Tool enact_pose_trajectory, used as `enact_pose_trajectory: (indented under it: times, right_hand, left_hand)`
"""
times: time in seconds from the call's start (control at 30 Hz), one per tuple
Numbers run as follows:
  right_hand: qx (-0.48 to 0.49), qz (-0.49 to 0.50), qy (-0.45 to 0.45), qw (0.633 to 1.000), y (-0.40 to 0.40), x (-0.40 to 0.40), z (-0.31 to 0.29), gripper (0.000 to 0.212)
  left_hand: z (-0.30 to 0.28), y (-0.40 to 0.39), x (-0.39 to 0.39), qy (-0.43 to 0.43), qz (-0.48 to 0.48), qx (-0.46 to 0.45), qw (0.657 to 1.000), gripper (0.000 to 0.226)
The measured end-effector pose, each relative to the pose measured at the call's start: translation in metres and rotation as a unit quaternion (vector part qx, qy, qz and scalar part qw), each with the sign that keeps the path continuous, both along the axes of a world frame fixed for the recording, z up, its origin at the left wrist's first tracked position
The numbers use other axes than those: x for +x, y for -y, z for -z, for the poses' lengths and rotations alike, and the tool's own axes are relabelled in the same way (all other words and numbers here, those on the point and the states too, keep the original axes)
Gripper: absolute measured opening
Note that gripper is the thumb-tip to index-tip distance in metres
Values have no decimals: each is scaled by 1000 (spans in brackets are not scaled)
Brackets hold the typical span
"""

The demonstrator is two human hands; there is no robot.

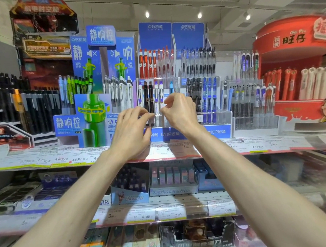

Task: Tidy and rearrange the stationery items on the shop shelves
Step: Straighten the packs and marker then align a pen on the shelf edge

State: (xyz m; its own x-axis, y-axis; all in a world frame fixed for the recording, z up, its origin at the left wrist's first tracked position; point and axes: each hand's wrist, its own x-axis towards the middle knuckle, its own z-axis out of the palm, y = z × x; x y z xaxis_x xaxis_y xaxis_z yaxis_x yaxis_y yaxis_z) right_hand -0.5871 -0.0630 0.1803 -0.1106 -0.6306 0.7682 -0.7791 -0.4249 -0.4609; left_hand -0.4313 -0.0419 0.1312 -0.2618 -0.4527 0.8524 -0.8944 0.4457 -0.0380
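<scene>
Both hands are up at the clear pen rack [179, 120]. Left hand [133, 132] and right hand [179, 112] each pinch an end of something thin in front of it, can't tell what. They cover the pens' [148, 97] lower halves.

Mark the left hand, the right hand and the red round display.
left hand [132, 128]: head view, back of the hand.
right hand [180, 110]: head view, back of the hand.
red round display [287, 37]: head view, front of its upper red band.
</scene>
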Motion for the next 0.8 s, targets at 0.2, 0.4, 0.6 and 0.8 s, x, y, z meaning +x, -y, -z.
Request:
enact_pose_trajectory:
  times: [0.2, 0.4, 0.6, 0.8]
  right_hand:
    - [42, -124, -58, 990, -29, -28, 5, 36]
    - [51, -131, -87, 986, -67, -66, 20, 35]
    - [18, -89, -37, 995, -103, -101, 77, 26]
    - [81, -62, 34, 994, -139, -114, 183, 22]
  left_hand:
    - [4, -6, 2, -4, 21, -4, 1000, 37]
    - [30, -27, -3, -37, 89, 15, 995, 36]
    - [73, -55, -20, -111, 171, 21, 979, 30]
    - [151, -81, -24, -188, 221, 131, 948, 33]
